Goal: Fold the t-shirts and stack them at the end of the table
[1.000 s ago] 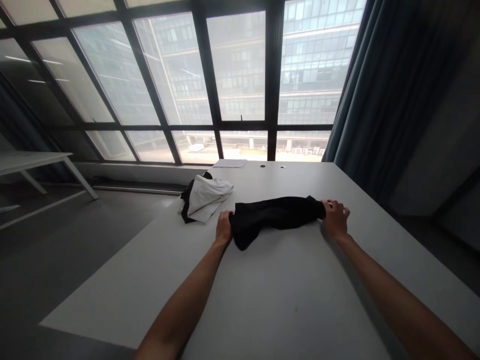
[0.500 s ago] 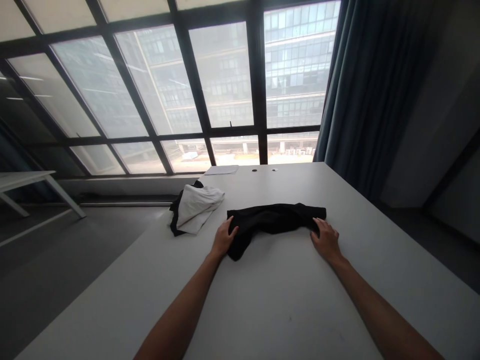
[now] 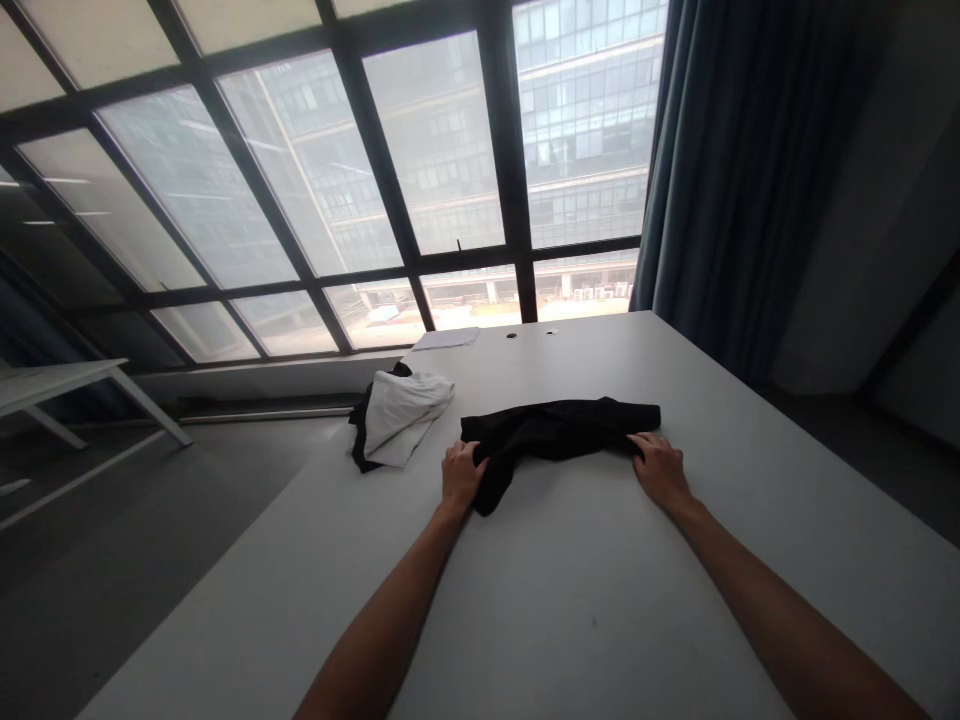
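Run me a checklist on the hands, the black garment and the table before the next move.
1. Left hand on the black garment: ok, it touches the near side of the left end.
2. Right hand on the garment: ok, it touches the near edge close to the right end.
3. Fabric firmly pinched by both hands: cannot tell from this view.
4. Garment spread flat: not ok, it lies in a narrow, creased strip across the white table.
5. White cloth apart from the garment: ok, it lies to the left, over some black cloth.
6. White paper away from the hands: ok, it lies at the table's far edge.
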Motion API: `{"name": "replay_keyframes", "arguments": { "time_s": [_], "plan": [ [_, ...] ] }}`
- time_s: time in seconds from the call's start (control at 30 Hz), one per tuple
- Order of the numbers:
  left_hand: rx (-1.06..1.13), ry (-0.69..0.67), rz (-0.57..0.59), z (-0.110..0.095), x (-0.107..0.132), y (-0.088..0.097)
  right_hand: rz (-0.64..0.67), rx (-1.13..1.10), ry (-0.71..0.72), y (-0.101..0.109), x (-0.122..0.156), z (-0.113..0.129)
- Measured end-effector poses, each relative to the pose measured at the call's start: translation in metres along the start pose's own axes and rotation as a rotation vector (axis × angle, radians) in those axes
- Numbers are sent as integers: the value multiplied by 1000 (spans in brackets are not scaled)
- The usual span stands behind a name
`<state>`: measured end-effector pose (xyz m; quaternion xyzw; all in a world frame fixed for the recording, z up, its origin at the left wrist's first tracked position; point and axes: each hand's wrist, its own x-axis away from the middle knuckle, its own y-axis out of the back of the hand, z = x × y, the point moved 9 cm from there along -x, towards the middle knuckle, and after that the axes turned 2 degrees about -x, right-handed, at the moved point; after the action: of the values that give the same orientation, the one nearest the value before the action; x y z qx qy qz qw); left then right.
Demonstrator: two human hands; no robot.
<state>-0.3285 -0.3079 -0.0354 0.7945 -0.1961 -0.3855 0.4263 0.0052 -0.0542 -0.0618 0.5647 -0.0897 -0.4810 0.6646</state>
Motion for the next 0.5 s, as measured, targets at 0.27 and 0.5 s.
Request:
{"name": "replay_keyframes", "arguments": {
  "time_s": [0.27,0.5],
  "plan": [
    [214,8,-67,13,-3,26,-165,-216,-43,17,1,-14],
    [432,-196,125,-10,6,11,-402,-455,-341,28,5,-63]
  ]
}}
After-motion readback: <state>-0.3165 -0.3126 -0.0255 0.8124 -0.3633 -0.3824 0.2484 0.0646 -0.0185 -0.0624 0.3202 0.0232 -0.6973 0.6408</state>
